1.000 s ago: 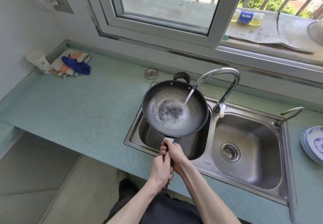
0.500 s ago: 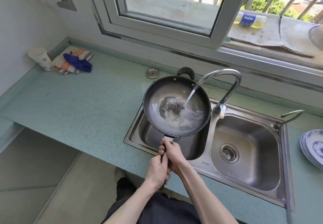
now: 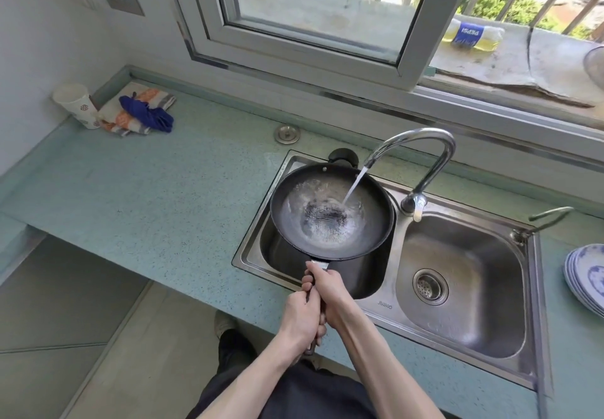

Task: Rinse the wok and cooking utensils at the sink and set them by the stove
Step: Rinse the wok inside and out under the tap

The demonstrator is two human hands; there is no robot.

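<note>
head view: the rinsing step is in hand. both hands grasp the wok's long handle, the left hand nearer the body, the right hand just ahead of it by the metal collar, fingers curled round the grip. the wok hangs over the left basin of the double sink, which is set into the worktop near its front edge. water from the curved chrome tap strikes the right inner wall and pools over a dark, rough patch at the wok's centre. the wok is round, dark and matte, with a small loop handle at its far rim; the sink is brushed steel. no utensils show. next, judging by the pooled water, the wok wants tilting to pour it out, both hands steadying its weight.
</note>
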